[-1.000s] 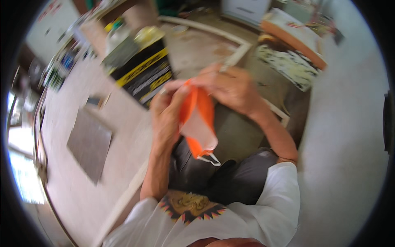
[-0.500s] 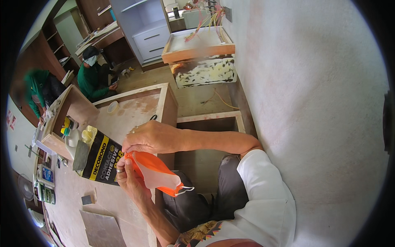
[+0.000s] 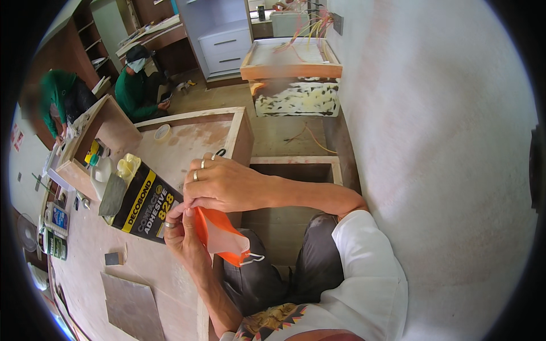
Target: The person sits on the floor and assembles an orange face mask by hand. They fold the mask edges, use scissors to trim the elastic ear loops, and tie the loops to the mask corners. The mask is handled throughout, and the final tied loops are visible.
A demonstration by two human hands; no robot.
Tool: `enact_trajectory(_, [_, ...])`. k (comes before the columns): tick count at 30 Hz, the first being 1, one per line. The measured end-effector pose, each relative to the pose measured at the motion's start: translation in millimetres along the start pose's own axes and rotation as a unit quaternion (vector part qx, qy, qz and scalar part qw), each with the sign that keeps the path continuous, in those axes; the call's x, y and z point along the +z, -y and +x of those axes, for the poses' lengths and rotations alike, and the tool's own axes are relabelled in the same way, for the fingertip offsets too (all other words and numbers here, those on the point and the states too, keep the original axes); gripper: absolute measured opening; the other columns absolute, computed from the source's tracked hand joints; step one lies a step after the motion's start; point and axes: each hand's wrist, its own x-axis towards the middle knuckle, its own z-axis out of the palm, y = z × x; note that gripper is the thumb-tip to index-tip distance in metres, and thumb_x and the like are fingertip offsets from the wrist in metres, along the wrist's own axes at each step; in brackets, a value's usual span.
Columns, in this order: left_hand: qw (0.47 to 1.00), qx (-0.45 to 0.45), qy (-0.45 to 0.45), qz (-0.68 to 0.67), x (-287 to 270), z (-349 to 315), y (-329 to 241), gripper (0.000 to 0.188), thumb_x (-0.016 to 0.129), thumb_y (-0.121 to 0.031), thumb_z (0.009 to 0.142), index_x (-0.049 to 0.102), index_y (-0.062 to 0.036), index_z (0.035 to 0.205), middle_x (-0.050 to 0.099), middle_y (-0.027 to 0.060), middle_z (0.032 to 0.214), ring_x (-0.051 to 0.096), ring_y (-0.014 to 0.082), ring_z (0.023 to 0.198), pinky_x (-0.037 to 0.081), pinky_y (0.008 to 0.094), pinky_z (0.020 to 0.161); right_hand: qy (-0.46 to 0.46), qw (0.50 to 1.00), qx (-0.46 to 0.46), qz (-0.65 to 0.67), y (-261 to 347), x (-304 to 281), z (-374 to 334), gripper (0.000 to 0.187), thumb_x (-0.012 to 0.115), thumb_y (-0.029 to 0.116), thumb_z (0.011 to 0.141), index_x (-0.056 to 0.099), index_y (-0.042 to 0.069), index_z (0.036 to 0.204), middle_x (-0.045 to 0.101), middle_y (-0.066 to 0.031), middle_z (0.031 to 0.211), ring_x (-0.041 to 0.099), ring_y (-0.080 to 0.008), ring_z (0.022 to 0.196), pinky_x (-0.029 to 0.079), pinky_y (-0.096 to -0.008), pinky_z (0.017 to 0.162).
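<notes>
Head view: the left hand (image 3: 185, 241) is pinching the orange mask (image 3: 220, 237) at its upper end, thumb and fingers clamped together. The right hand (image 3: 227, 183) is reaching across, bent over the same end, and is closing its fingers on it right against the left fingertips; its tips are partly hiding. The mask is hanging above the dark trousers (image 3: 315, 256), pale lining showing, white loop (image 3: 253, 259) dangling at the lower end. Just left, a black can (image 3: 149, 206) with a yellow band is standing on the worktop (image 3: 79, 244), a grey plate (image 3: 112, 195) sitting at its side. A white jug (image 3: 101, 175) is standing behind. Nearer, a small dark block (image 3: 114, 259) and a flat grey sheet (image 3: 132, 307) are lying on the worktop. Farther back, two people in green tops are working: one bending (image 3: 57, 94), one sitting low (image 3: 133, 94).
</notes>
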Motion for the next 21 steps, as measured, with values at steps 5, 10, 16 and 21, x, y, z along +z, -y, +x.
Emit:
enact_trajectory(5, [0.959,0.202,-0.065,0.189,18,-10,-33,0.026,0.061,-0.021,0.102,0.061,-0.0005,0.117,0.064,0.0124,0.115,0.060,0.0198,0.106,0.049,0.0354,0.091,0.014,0.999,0.002,0.029,1,-13,2,0.009,0.074,0.016,0.086,0.066,0.012,0.089,0.065,-0.0011,0.093,0.058,-0.0225,0.100,0.044,-0.0374,0.090])
enact_trajectory(10, [0.924,0.364,0.080,-0.085,21,-52,-112,0.033,0.064,-0.040,0.095,0.055,-0.0081,0.100,0.056,0.0073,0.094,0.054,0.0147,0.093,0.047,0.0343,0.086,0.009,1.000,0.023,0.011,-6,-10,3,0.009,0.074,0.015,0.087,0.066,0.012,0.090,0.064,-0.0006,0.093,0.057,-0.0222,0.099,0.043,-0.0365,0.092])
enact_trajectory(16, [0.891,0.355,0.021,-0.282,40,-104,-152,0.025,0.057,-0.026,0.101,0.049,-0.0162,0.079,0.045,-0.0107,0.065,0.050,0.0031,0.066,0.042,0.0215,0.074,-0.010,0.999,-0.007,-0.033,-6,-4,-2,0.009,0.073,0.016,0.088,0.066,0.011,0.090,0.065,-0.0015,0.094,0.057,-0.0225,0.100,0.043,-0.0369,0.093])
enact_trajectory(21, [0.907,0.352,0.050,-0.228,58,-88,-167,0.022,0.058,-0.019,0.100,0.050,-0.0164,0.079,0.043,-0.0109,0.064,0.048,0.0034,0.065,0.043,0.0224,0.073,0.003,1.000,0.001,-0.029,-5,-5,1,0.008,0.073,0.016,0.088,0.067,0.011,0.089,0.065,-0.0021,0.094,0.057,-0.0230,0.101,0.043,-0.0378,0.094])
